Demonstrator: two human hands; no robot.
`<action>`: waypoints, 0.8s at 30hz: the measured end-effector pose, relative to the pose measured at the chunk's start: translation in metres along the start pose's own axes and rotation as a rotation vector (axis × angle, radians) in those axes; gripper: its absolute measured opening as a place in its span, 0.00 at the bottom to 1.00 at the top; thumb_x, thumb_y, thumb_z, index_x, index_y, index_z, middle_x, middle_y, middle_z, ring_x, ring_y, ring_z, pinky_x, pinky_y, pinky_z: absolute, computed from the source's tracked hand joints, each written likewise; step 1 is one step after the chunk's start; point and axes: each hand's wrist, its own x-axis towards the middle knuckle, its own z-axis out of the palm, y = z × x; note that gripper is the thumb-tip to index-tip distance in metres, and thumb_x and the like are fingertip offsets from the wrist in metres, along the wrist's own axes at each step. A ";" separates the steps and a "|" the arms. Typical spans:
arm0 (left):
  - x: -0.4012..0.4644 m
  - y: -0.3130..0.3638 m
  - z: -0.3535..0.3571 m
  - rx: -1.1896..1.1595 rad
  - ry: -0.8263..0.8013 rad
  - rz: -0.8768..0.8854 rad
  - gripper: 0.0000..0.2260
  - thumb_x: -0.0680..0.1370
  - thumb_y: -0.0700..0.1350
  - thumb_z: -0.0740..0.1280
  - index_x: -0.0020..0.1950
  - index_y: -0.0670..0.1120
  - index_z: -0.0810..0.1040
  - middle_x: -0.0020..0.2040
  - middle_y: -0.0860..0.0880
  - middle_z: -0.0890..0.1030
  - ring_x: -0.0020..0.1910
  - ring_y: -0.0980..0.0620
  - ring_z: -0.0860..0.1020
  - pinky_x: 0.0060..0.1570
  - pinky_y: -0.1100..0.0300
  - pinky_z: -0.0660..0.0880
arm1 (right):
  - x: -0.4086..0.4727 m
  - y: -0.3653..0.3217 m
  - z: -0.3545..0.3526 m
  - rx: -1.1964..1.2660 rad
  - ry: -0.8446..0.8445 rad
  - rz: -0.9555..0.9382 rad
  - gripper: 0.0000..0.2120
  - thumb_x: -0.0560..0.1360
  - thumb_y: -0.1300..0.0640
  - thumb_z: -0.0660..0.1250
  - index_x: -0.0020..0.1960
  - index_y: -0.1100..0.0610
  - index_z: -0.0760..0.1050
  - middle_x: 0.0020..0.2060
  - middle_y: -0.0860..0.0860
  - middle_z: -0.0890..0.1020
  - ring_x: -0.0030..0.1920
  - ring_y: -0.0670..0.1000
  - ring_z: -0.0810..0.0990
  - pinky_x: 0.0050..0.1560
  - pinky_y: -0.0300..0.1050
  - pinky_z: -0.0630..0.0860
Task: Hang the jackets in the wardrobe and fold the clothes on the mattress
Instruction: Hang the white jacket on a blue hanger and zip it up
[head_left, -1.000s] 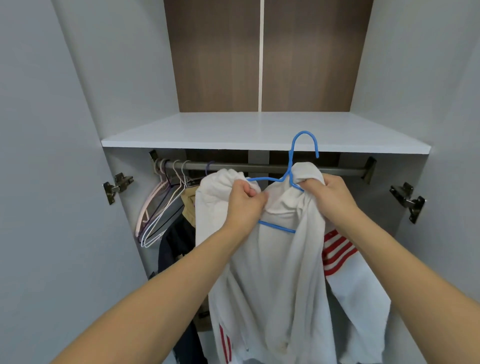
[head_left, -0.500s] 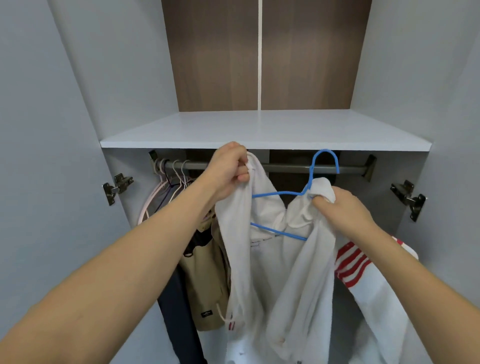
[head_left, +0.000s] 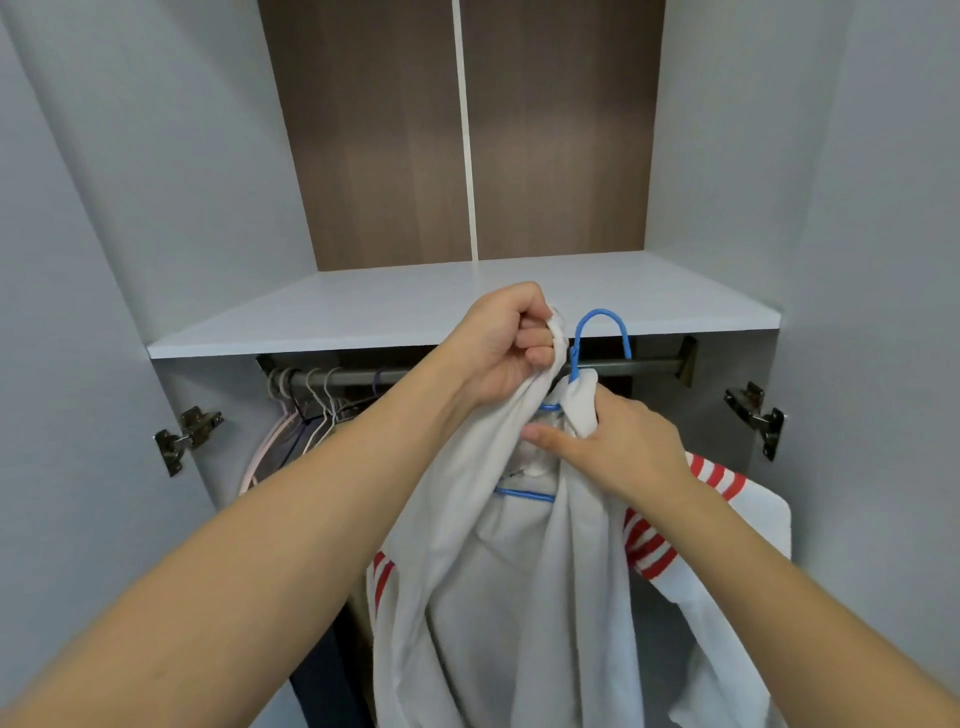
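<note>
A white jacket with red-striped cuffs hangs on a blue hanger. The hanger's hook sits over the dark wardrobe rail, just under the shelf. My left hand grips a bunched fold of the jacket's collar, raised to shelf height. My right hand holds the jacket's other shoulder just below the hook, thumb pointing left across the cloth. Most of the hanger's body is hidden inside the jacket.
Several empty pale hangers crowd the rail's left end. A white shelf spans the wardrobe above the rail. Door hinges stick out on both side walls. Dark clothes hang low at left.
The blue hook has risen and now sits over the rail. My left hand moved right and up with the collar. The camera has come closer and the beige garment is out of sight.
</note>
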 end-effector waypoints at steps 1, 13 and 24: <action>0.001 0.000 0.003 -0.013 -0.004 -0.013 0.16 0.74 0.33 0.53 0.31 0.49 0.57 0.24 0.53 0.56 0.19 0.57 0.55 0.18 0.65 0.56 | 0.000 -0.003 0.000 0.009 0.004 -0.007 0.42 0.53 0.11 0.41 0.47 0.42 0.68 0.34 0.40 0.76 0.34 0.39 0.73 0.30 0.40 0.64; 0.002 0.004 0.012 0.037 -0.004 -0.057 0.16 0.74 0.33 0.56 0.31 0.49 0.58 0.26 0.53 0.57 0.20 0.57 0.56 0.19 0.66 0.54 | -0.001 0.005 0.012 0.188 -0.004 0.053 0.31 0.62 0.17 0.47 0.40 0.42 0.70 0.33 0.41 0.78 0.34 0.42 0.77 0.32 0.40 0.68; -0.003 0.002 0.023 -0.004 0.001 -0.072 0.15 0.75 0.34 0.55 0.32 0.49 0.58 0.26 0.52 0.57 0.20 0.57 0.58 0.18 0.65 0.59 | 0.000 0.000 0.014 0.320 0.003 0.144 0.27 0.66 0.22 0.57 0.37 0.46 0.73 0.29 0.43 0.77 0.30 0.42 0.76 0.31 0.39 0.67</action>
